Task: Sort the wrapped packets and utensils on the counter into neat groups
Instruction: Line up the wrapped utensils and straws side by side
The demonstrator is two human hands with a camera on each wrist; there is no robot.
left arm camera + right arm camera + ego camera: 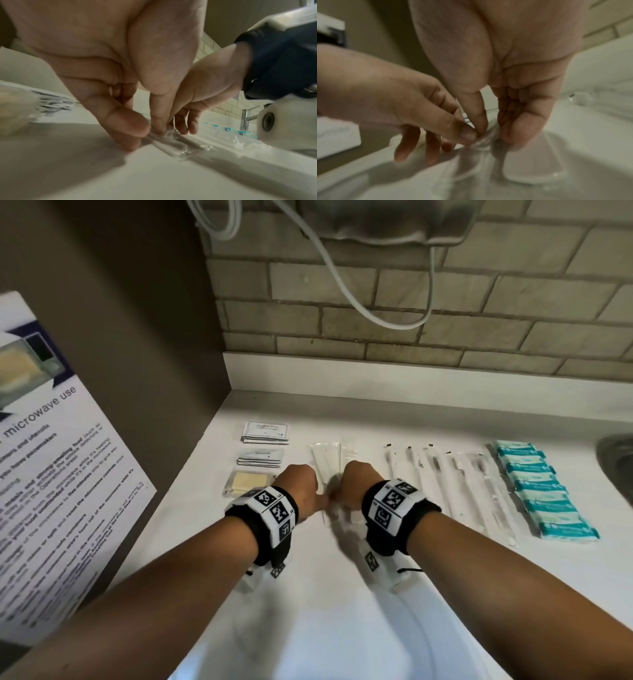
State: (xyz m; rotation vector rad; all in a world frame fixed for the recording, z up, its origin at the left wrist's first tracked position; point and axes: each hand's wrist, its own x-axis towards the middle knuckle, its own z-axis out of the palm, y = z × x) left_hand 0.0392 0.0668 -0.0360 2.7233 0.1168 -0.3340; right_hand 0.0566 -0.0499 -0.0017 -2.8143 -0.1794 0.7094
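Several clear-wrapped white utensils (327,460) lie side by side on the white counter (342,594). Both hands meet over their near end. My left hand (318,501) pinches the crinkled clear wrapper (171,135) of one utensil between thumb and forefinger (130,129). My right hand (342,496) pinches the same wrapper end (482,144) from the other side, thumb against fingers. The white handle (173,150) inside the wrapper rests on the counter. Which utensil it is stays hidden by the hands.
Left of the hands lie stacks of sachets (265,432), flat packets (260,457) and a wrapped yellow bar (246,481). To the right lie long wrapped items (455,484), then a row of teal packets (541,491). A sink (616,460) is at far right, a notice (51,474) at left.
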